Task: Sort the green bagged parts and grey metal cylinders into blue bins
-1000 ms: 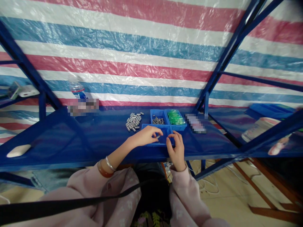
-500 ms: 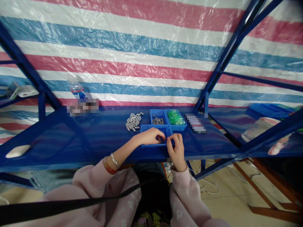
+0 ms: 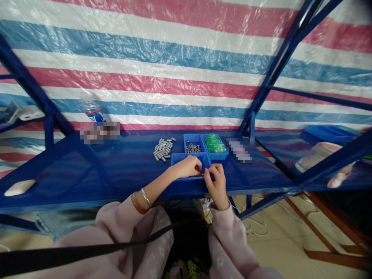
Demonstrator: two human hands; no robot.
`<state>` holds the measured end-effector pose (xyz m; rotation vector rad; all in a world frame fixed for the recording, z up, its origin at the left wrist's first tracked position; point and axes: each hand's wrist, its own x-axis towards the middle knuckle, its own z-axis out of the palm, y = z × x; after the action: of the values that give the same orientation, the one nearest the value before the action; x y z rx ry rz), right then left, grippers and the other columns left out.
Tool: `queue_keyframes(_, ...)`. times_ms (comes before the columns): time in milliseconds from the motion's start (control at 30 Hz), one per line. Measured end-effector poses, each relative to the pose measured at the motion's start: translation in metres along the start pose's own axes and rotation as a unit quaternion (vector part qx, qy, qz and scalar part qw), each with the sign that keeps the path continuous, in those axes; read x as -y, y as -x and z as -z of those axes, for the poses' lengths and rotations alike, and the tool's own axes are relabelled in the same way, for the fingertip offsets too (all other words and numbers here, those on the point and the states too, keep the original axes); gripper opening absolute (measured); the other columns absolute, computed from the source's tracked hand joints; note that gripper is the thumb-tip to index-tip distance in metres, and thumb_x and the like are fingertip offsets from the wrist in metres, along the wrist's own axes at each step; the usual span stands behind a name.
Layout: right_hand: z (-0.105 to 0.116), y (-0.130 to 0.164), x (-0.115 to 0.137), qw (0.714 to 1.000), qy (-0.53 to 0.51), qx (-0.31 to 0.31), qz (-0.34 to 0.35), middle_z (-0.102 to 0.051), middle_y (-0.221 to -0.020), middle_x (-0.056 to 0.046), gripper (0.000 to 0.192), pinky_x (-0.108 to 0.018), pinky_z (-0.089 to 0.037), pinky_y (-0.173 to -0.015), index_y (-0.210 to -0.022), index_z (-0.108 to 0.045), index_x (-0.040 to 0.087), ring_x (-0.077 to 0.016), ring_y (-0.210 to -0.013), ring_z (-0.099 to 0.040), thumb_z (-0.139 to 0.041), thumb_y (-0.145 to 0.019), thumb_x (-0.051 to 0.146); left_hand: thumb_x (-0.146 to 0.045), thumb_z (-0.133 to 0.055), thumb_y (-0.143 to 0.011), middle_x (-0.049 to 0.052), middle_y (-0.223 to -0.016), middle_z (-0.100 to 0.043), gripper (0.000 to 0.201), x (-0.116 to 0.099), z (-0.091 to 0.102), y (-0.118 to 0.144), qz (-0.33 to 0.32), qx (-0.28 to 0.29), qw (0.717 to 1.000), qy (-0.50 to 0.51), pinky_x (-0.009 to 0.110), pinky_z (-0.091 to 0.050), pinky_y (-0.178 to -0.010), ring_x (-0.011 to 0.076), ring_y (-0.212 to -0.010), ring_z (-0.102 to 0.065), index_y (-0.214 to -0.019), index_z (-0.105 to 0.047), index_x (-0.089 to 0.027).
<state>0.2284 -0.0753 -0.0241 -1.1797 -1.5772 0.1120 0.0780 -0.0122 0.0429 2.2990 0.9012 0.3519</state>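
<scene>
Both hands meet over the near blue tray at the near edge of the blue table. Left hand: fingers curled in, tips pinched together toward the right hand. Right hand: thumb and forefinger closed at the same spot. Whatever sits between the fingertips is too small to make out; cannot tell if either hand truly grips a part or only touches the other.

Judgement: fine joining work at the fingertips. Best done with wrists braced on the table edge, hands low over the tray so a dropped piece lands inside it, and light pressure only.

Supply lies just beyond the grip. Loose grey cylinders are heaped on the bare table, far and left of the left hand. Touching the near tray's far side, a bin of dark small parts; right of that, a bin of green pieces.

Farther out: water bottle far left, striped tarpaulin behind.
</scene>
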Motion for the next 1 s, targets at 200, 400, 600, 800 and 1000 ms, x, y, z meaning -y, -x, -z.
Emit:
queue_keyframes(200,0.000,0.000,-0.001,1.000,0.002,-0.009,-0.001,-0.047,-0.082,-0.001,0.023,-0.031,-0.046,-0.071,-0.068,-0.048,0.022,-0.0164,-0.076,-0.053,-0.050,-0.091,0.026,-0.014,-0.059,-0.080,0.002,-0.069,-0.070,0.015,-0.004,-0.004,0.000,-0.006,0.003,1.000,-0.030,0.019,-0.039,-0.061,0.0144,-0.072,-0.064,-0.073,-0.072,-0.012)
queue_keyframes(400,-0.001,0.001,0.000,1.000,-0.002,-0.014,-0.002,-0.046,-0.081,-0.001,0.024,-0.031,-0.045,-0.070,-0.069,-0.047,0.022,-0.0159,-0.074,-0.053,-0.051,-0.091,0.026,-0.012,-0.058,-0.078,0.004,-0.073,-0.072,0.017,-0.004,0.004,0.009,0.009,0.024,0.997,-0.074,0.020,-0.041,-0.064,0.0147,-0.070,-0.064,-0.071,-0.073,-0.014)
queue_keyframes(600,-0.001,0.001,0.000,1.000,0.003,-0.017,-0.001,-0.046,-0.082,0.000,0.024,-0.031,-0.045,-0.071,-0.068,-0.047,0.022,-0.0157,-0.074,-0.053,-0.052,-0.091,0.026,-0.011,-0.058,-0.077,0.003,-0.075,-0.072,0.015,-0.006,0.008,0.016,0.027,0.024,0.997,-0.071,0.020,-0.042,-0.064,0.0145,-0.071,-0.064,-0.074,-0.072,-0.016)
queue_keyframes(800,0.000,0.001,0.000,1.000,0.002,-0.018,0.001,-0.047,-0.081,-0.001,0.023,-0.030,-0.045,-0.071,-0.068,-0.048,0.021,-0.0157,-0.075,-0.053,-0.053,-0.090,0.025,-0.014,-0.058,-0.084,0.004,-0.081,-0.067,0.017,-0.009,0.008,0.019,-0.039,0.019,0.991,-0.123,0.021,-0.041,-0.063,0.0156,-0.074,-0.062,-0.094,-0.071,-0.017)
queue_keyframes(1000,0.001,0.002,0.001,0.999,-0.012,-0.033,0.019,-0.046,-0.079,0.000,0.021,-0.030,-0.043,-0.070,-0.069,-0.050,0.021,-0.0154,-0.074,-0.051,-0.055,-0.089,0.020,-0.016,-0.056,-0.088,0.005,-0.097,-0.066,0.021,-0.011,0.009,0.027,-0.081,-0.017,0.989,-0.126,0.026,-0.048,-0.084,0.0187,-0.092,-0.064,-0.104,-0.069,-0.018)
